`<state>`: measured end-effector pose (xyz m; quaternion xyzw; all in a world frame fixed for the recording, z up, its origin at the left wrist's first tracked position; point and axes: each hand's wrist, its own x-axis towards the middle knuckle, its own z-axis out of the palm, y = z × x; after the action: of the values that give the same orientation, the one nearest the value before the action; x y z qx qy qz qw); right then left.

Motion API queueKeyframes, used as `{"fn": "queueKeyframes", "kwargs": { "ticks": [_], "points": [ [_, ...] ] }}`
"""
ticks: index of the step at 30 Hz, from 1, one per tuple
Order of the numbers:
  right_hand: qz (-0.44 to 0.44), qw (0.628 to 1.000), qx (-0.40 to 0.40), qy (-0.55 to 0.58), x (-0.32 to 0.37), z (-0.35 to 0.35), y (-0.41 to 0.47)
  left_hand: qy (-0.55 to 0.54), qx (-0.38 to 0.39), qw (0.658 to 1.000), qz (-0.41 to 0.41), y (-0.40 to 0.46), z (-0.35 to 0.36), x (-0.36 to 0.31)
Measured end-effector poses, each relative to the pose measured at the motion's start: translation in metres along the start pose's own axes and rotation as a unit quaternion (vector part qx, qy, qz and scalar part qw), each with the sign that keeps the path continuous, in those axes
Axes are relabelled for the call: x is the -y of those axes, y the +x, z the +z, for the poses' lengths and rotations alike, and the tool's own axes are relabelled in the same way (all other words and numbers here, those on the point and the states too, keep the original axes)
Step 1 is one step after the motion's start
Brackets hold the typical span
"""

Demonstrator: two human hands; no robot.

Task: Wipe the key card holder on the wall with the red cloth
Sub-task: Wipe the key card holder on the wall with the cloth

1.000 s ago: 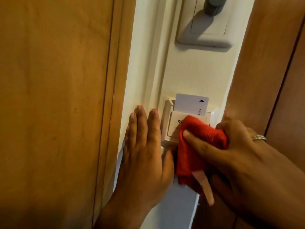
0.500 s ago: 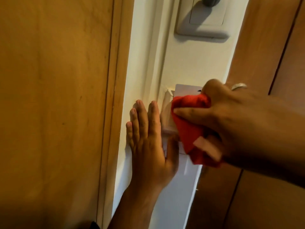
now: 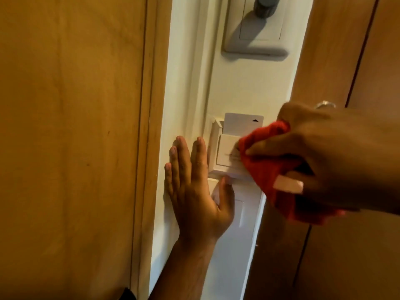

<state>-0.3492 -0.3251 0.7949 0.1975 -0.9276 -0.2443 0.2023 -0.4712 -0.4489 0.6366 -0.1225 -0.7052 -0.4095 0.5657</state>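
Since half a second ago the right hand (image 3: pixel 329 156) has slid off the top-left of the key card holder (image 3: pixel 225 152) toward its right side, so the left half of the faceplate and most of the key card (image 3: pixel 242 124) show again. Left hand (image 3: pixel 194 187) hasn't shifted.

Holder: white box on the white wall strip (image 3: pixel 186 83), just right of the left fingertips and just left of the right fingertips. Card stands upright in its top slot, small black arrow near the top right corner. The holder's right edge and lower right corner are hidden behind the red cloth (image 3: pixel 268 161); print on the faceplate is smeared, unreadable.

Cloth: bunched, clenched in the right fingers, index finger laid across its front, pressed on the holder's right part. A pale tag sticks out of the cloth below the fingers. Lower cloth hangs under the palm, partly hidden by the hand. Right hand is motion-blurred; a ring (image 3: pixel 324 104) shows on one finger.

Left hand: open, flat on the wall, fingers straight and together, index finger touching the holder's left side, thumb spread under its bottom edge. Grasps nothing.

Above the fingers: a grey-white switch plate (image 3: pixel 255 37), top cut off by the frame, with a dark round object over it, also cut off, can't identify. Wooden panels (image 3: pixel 71 126) flank the strip on both sides.
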Motion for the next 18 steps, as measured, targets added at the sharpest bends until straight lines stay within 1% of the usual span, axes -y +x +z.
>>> {"fn": "queueKeyframes", "kwargs": {
  "ticks": [1, 2, 4, 5, 6, 9, 11, 13, 14, 17, 18],
  "points": [
    [0.008, 1.0, -0.022, -0.002, 0.002, -0.003, 0.0, -0.004, 0.003, 1.0, -0.003, 0.0, 0.0, -0.001],
    [0.004, 1.0, -0.02, -0.008, 0.007, -0.003, 0.0, -0.011, 0.008, 1.0, -0.006, 0.0, 0.0, -0.002],
    [-0.038, 0.999, 0.014, -0.005, 0.015, 0.007, -0.001, -0.012, 0.013, 1.0, -0.005, -0.001, 0.0, 0.0],
    [-0.041, 0.999, 0.029, 0.001, 0.014, 0.011, -0.002, -0.004, 0.01, 1.0, -0.002, -0.001, 0.001, 0.001],
    [-0.032, 0.999, 0.028, 0.0, 0.01, 0.012, -0.002, 0.006, 0.004, 1.0, 0.0, -0.001, 0.001, 0.002],
    [0.02, 0.999, -0.03, -0.017, 0.001, 0.005, -0.002, 0.02, -0.01, 1.0, 0.001, -0.001, 0.003, 0.002],
    [0.01, 0.999, -0.018, -0.028, 0.007, 0.009, -0.006, 0.016, -0.004, 1.0, 0.002, -0.001, 0.002, 0.002],
    [-0.02, 1.0, 0.02, -0.009, 0.006, 0.019, -0.011, 0.012, -0.001, 1.0, 0.001, -0.002, 0.002, 0.003],
    [-0.014, 1.0, 0.024, -0.006, 0.001, 0.02, -0.013, 0.014, -0.001, 1.0, -0.001, -0.002, 0.002, 0.003],
    [0.041, 0.999, -0.02, -0.018, -0.007, 0.013, -0.014, 0.024, -0.006, 1.0, -0.002, -0.001, 0.002, 0.001],
    [0.043, 0.999, -0.025, -0.02, -0.003, 0.013, -0.015, 0.023, -0.007, 1.0, 0.001, -0.001, 0.001, 0.001]
  ]
}}
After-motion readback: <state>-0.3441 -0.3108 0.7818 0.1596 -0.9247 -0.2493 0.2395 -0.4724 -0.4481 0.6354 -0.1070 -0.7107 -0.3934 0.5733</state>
